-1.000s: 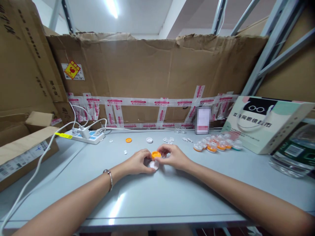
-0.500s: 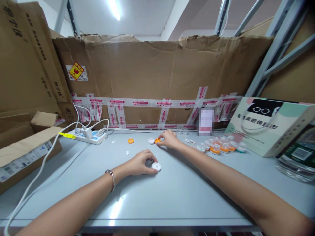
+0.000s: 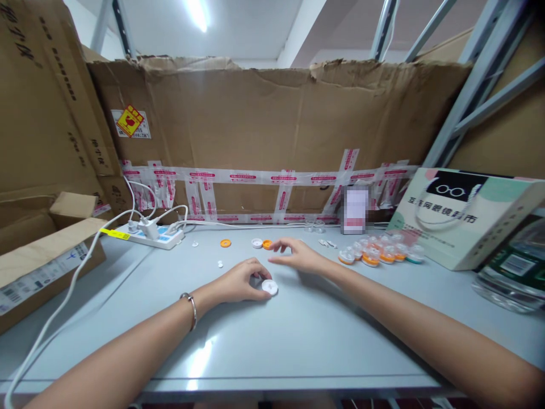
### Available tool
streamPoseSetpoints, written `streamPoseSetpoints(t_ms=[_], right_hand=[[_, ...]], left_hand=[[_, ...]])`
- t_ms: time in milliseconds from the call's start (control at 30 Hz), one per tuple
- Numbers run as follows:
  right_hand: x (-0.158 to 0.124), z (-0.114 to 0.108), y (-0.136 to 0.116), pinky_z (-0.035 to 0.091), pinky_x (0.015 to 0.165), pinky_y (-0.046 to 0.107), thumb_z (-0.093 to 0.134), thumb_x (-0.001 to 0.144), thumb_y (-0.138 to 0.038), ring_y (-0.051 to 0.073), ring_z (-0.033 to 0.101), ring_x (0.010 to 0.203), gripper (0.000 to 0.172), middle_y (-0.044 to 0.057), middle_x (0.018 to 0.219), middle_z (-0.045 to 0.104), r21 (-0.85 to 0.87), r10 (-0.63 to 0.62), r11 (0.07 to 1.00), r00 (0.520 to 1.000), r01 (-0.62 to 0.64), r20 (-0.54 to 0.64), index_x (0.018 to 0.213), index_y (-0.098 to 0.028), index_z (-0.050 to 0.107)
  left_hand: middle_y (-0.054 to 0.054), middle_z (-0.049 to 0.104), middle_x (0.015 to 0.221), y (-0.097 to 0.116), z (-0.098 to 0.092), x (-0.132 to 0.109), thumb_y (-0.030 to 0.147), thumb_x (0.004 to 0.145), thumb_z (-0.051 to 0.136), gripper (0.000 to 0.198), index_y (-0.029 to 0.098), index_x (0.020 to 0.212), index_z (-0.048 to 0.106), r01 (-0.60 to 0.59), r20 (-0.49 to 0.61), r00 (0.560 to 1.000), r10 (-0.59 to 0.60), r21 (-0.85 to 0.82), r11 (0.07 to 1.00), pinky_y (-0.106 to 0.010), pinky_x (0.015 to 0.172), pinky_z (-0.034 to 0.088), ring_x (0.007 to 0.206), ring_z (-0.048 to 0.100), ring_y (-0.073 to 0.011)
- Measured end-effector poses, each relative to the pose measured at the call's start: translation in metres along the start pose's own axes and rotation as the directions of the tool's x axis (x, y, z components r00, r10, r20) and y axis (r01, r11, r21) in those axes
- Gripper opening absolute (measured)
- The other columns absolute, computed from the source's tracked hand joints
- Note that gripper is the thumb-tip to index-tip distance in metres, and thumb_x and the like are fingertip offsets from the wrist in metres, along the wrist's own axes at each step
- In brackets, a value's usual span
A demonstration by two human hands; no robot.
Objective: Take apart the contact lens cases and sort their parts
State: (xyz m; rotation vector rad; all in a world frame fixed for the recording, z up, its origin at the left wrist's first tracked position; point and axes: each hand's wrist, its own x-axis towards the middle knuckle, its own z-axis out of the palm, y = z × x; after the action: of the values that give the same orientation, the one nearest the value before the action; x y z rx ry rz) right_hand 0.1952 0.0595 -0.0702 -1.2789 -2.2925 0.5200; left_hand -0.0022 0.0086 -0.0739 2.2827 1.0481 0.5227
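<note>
My left hand point(image 3: 247, 281) rests on the table with thumb and fingers closed around the edge of a round white disc point(image 3: 269, 287). Behind it, my right hand point(image 3: 297, 255) hovers over the surface, fingers apart and nothing between them. Just left of its fingertips lies a small round orange piece point(image 3: 267, 245), with a round white piece point(image 3: 256, 243) beside it. Farther left sits an orange ring point(image 3: 225, 243). Two tiny white parts, one in front point(image 3: 220, 264) and one farther back point(image 3: 195, 244), lie near that ring.
Several clear-topped round cases point(image 3: 383, 250) with orange and teal bases cluster at right, near small white parts point(image 3: 327, 243). Behind are a blurred phone point(image 3: 356, 210) and a paper bag point(image 3: 462, 221); a large bottle point(image 3: 513, 267) stands right. A power strip point(image 3: 157, 237) and open carton point(image 3: 51, 255) occupy the left.
My right hand has let go of the small orange piece and drawn back toward me and slightly right, its fingers opening. The left hand still holds the white disc.
</note>
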Motion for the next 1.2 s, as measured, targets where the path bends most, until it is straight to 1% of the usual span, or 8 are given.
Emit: streamPoseSetpoints(t_ms=[100,167,267,367,567,800,1067,1200], right_hand=[[-0.031,0.005,-0.006,0.044,0.076,0.028,0.07,0.065,-0.04,0.017,0.055,0.086,0.042,0.003,0.095,0.059,0.175,-0.142,0.977,0.982,0.12,0.122,0.101,-0.02,0.06],[-0.044,0.011,-0.009,0.044,0.077,0.029,0.073,0.062,-0.038,0.017,0.054,0.086,0.045,0.004,0.094,0.056,0.215,-0.188,0.964,0.973,0.157,0.133,0.101,-0.02,0.059],[-0.048,0.02,-0.011,0.043,0.079,0.03,0.071,0.064,-0.031,0.017,0.053,0.086,0.04,0.004,0.094,0.054,0.231,-0.196,0.958,0.975,0.168,0.102,0.101,-0.02,0.06],[-0.046,0.026,-0.012,0.043,0.078,0.03,0.07,0.066,-0.029,0.017,0.053,0.084,0.029,0.004,0.091,0.054,0.248,-0.157,0.959,0.985,0.134,0.073,0.093,-0.019,0.064],[-0.048,0.032,-0.013,0.042,0.07,0.028,0.075,0.061,-0.04,0.016,0.052,0.077,0.029,0.002,0.081,0.056,0.209,-0.118,0.971,0.993,0.119,-0.019,0.079,-0.019,0.065],[-0.049,0.035,-0.022,0.04,0.064,0.027,0.077,0.057,-0.039,0.016,0.052,0.071,0.03,0.001,0.074,0.057,0.159,-0.106,0.981,0.993,0.114,-0.056,0.07,-0.018,0.059],[-0.05,0.034,-0.024,0.041,0.063,0.026,0.073,0.063,-0.026,0.015,0.052,0.071,0.019,0.001,0.074,0.055,0.163,-0.102,0.981,0.994,0.109,-0.051,0.071,-0.017,0.059],[-0.05,0.034,-0.025,0.041,0.064,0.026,0.074,0.062,-0.029,0.015,0.053,0.071,0.021,0.0,0.074,0.056,0.183,-0.09,0.978,0.995,0.098,-0.053,0.07,-0.017,0.06]], left_hand=[[-0.003,0.056,0.089,-0.001,-0.002,0.001,0.032,0.065,0.068,0.031,0.019,0.093,0.063,0.009,0.002,1.0,-0.009,-0.004,1.0,-0.026,0.073,0.042,0.084,0.052,-0.0178],[-0.003,0.057,0.088,-0.001,-0.003,0.002,0.033,0.062,0.071,0.035,0.018,0.092,0.062,0.015,-0.002,1.0,-0.015,-0.018,1.0,-0.026,0.071,0.041,0.083,0.053,-0.018],[-0.003,0.059,0.086,0.001,-0.005,0.002,0.036,0.06,0.073,0.036,0.016,0.087,0.061,0.037,-0.018,0.999,-0.039,-0.089,0.995,-0.025,0.068,0.041,0.08,0.054,-0.0168],[-0.002,0.062,0.078,0.003,-0.004,0.002,0.037,0.067,0.067,0.027,0.015,0.08,0.061,0.066,-0.014,0.998,-0.068,-0.134,0.989,-0.022,0.061,0.04,0.07,0.054,-0.0138],[-0.001,0.064,0.068,0.005,0.0,0.002,0.034,0.068,0.065,0.02,0.014,0.073,0.067,0.076,0.007,0.997,-0.076,0.024,0.997,-0.019,0.055,0.037,0.063,0.055,-0.0129],[-0.002,0.068,0.063,0.016,0.0,0.002,0.032,0.066,0.064,0.017,0.016,0.068,0.07,0.217,-0.038,0.976,-0.214,0.171,0.961,-0.02,0.051,0.036,0.06,0.058,-0.0146],[-0.005,0.068,0.064,0.029,0.005,-0.004,0.021,0.064,0.06,0.01,0.016,0.065,0.069,0.182,-0.088,0.983,-0.162,0.321,0.929,-0.022,0.054,0.036,0.061,0.058,-0.0168],[-0.004,0.068,0.067,0.031,-0.002,-0.003,0.02,0.065,0.058,0.012,0.017,0.068,0.07,0.149,-0.075,0.989,-0.131,0.378,0.914,-0.022,0.056,0.036,0.062,0.058,-0.0162]])
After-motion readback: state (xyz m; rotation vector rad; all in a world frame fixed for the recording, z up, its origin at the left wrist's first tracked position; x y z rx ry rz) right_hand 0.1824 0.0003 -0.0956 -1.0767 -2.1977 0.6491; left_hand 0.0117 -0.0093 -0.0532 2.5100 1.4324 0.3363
